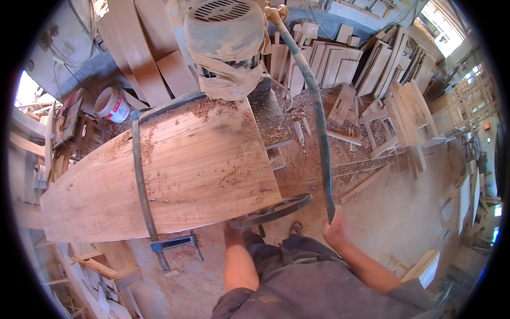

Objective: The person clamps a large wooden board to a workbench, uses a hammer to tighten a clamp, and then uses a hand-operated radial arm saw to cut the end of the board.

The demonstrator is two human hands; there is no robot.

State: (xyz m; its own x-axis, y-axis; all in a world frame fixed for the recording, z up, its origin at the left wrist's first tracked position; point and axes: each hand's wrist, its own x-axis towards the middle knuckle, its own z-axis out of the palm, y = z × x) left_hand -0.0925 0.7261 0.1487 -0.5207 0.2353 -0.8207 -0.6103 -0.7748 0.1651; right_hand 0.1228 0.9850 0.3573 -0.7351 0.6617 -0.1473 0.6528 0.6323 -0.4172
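A large wooden panel (212, 159), strewn with shavings, lies flat on the machine in front of me. My right hand (334, 227) is closed around the lower end of a long, bent metal lever (317, 117). Beside the panel's near right corner sits a dark handwheel (287, 207). My left hand (232, 229) reaches to the panel's near edge by this wheel; its fingers are hidden there. A bar clamp (141, 181) with a blue jaw crosses the panel on the left. Above the far edge stands a dusty motor (226, 32), partly wrapped in plastic.
A white bucket (112, 105) stands beyond the panel at the left. Tall boards (141, 48) lean behind it. Stacked wood pieces (332, 64) line the far wall, and more timber (409, 114) stands at right. Shavings and a loose strip (364, 183) lie on the floor.
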